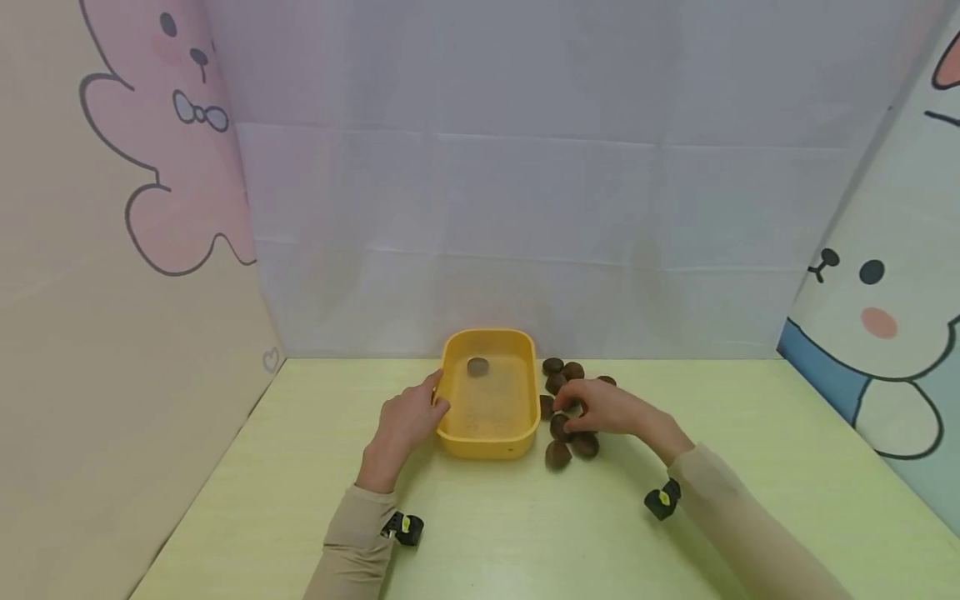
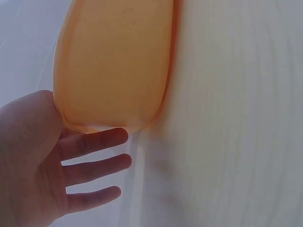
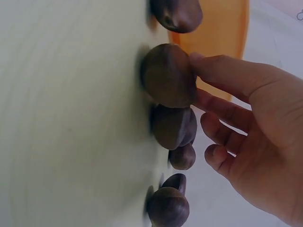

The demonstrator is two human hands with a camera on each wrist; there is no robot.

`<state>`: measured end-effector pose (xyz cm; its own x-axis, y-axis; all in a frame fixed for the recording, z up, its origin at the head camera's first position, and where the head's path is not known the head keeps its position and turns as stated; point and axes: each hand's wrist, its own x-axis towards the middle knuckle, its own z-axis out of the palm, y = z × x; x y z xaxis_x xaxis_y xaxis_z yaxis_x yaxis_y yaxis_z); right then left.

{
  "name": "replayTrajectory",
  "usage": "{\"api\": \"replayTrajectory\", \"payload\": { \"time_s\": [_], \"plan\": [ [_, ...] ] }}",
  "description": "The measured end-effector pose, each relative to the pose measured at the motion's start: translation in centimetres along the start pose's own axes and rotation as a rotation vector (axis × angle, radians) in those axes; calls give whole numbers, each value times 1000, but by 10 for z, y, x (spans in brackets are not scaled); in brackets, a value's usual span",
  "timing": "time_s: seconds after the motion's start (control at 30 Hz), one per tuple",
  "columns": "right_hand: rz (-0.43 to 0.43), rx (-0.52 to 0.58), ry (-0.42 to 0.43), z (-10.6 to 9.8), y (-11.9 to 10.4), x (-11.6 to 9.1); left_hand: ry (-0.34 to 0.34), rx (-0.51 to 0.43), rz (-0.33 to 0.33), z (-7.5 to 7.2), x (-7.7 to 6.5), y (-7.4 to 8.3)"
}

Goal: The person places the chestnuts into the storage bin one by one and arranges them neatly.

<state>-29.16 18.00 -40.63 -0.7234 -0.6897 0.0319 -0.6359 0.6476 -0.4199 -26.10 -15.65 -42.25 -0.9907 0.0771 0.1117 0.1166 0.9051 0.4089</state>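
My left hand (image 1: pixel 408 417) holds the left side of a yellow plastic container (image 1: pixel 489 450), thumb at the rim and fingers along the outer wall. In the left wrist view three fingers (image 2: pixel 97 169) stretch out below the container's wall, while the thumb is hidden. One brown chestnut (image 1: pixel 477 367) lies inside the container, towards its far end. To the right of it, my right hand (image 1: pixel 607 407) reaches over a group of chestnuts. Thumb and index finger pinch one chestnut (image 3: pixel 169 75), which is low over the table; the other fingers curl loosely.
Several loose chestnuts lie around the right hand, including one at the front (image 1: pixel 557 455) and one at the back (image 1: pixel 552 365). A pale green table (image 1: pixel 480 533) runs back to a white cloth wall (image 1: pixel 525 208). Printed cartoon panels stand at both sides.
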Motion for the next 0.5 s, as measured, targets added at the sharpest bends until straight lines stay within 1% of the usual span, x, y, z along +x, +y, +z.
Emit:
{"api": "replayTrajectory", "payload": {
  "time_s": [0.1,0.27,0.5],
  "plan": [
    [-3,-26,-4,5,1,-1,8,5,-3,0,0,-1],
    [21,-63,-20,9,0,-1,20,3,-1,1,1,-2],
    [-10,-142,-21,14,-1,3,33,-15,14,2,2,-3]
  ]
}}
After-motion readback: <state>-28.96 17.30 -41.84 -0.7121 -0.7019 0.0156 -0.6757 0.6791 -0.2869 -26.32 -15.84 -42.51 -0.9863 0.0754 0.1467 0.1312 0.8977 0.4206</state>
